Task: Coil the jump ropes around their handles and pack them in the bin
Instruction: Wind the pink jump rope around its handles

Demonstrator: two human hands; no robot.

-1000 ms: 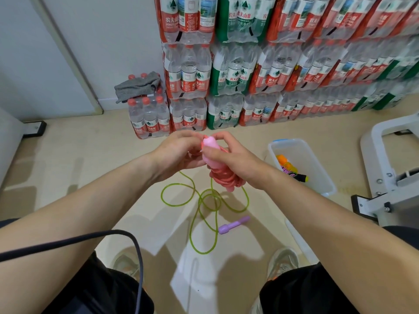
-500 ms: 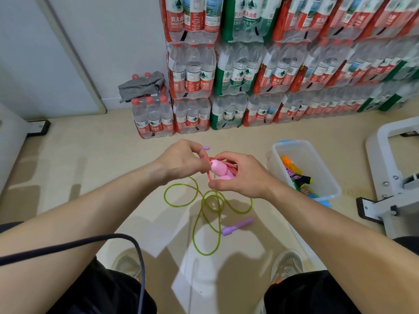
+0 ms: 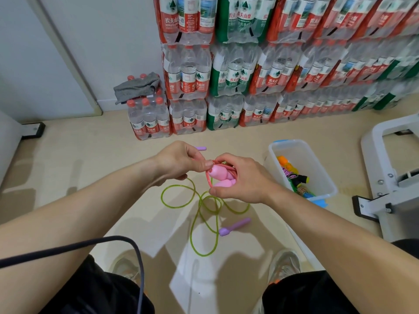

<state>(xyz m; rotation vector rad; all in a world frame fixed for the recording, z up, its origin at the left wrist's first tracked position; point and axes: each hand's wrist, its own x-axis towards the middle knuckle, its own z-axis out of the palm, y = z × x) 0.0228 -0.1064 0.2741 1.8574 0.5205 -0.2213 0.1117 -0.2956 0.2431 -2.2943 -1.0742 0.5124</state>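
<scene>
While the two pink plastic handles [image 3: 221, 175] of a jump rope are gripped side by side in the right hand [image 3: 240, 177], whose fingers and thumb are curled round them, a loop of the salmon-pink cord [image 3: 207, 180] is pinched between thumb and fingertips of the left hand [image 3: 179, 162]. This bundle is held in the air near the clear rectangular plastic bin [image 3: 272, 164], which stands on the floor. Several coloured ropes [image 3: 292, 175], orange, black and yellow among them, are already packed inside the bin. The winding of the pink rope is judged to be nearly finished, though how much cord is left loose cannot be told, being hidden by the hands. Near the bin, below the hands, a translucent green rope [image 3: 199, 200] with lilac plastic handles [image 3: 235, 226] is seen uncoiled on the floor. One rope at least is therefore yet to be wound and packed.
</scene>
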